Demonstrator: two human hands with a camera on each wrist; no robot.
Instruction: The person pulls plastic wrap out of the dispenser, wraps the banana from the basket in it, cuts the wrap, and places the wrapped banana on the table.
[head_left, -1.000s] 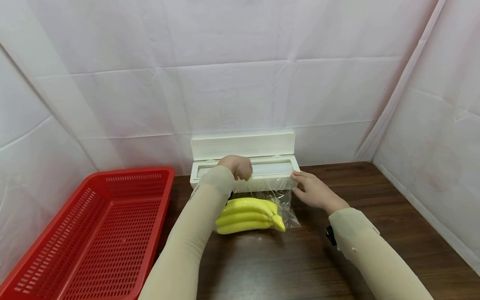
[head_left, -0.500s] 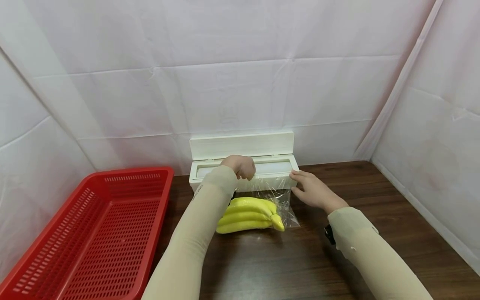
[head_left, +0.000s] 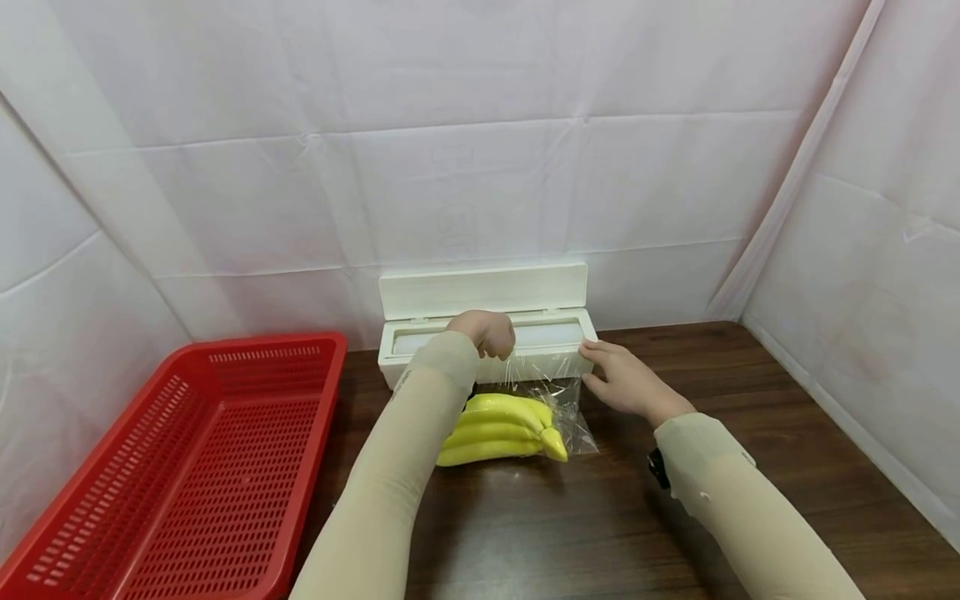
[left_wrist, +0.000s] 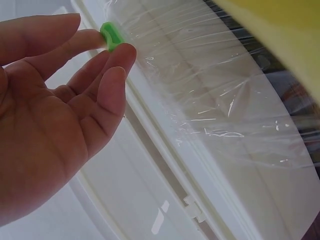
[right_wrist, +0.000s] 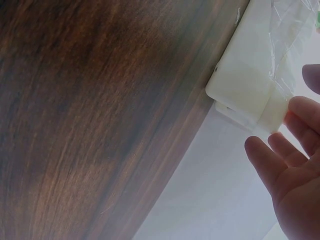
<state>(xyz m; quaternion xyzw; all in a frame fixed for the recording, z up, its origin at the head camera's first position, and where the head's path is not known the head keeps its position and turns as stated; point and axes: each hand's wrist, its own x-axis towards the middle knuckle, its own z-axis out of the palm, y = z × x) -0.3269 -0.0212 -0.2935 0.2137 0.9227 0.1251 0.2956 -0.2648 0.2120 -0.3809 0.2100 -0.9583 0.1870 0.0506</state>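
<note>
along the front edge of the white box (head_left: 483,293), running left to right, the left hand (head_left: 486,333) is pinching a green slider (left_wrist: 111,37); the right hand (head_left: 630,380), fingers loosely straight, is touching the right end, farther off. bananas (head_left: 504,429) are lying just nearer the body.

Even, bright light fills the head view; the bench (head_left: 517,525) carries soft glare, the film (left_wrist: 215,107) sharp glints; the wrist views look hazier.

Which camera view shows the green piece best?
The left wrist view: the green piece is large and clear, held by the left hand. The right wrist view catches only a sliver; the head view, none.
</note>
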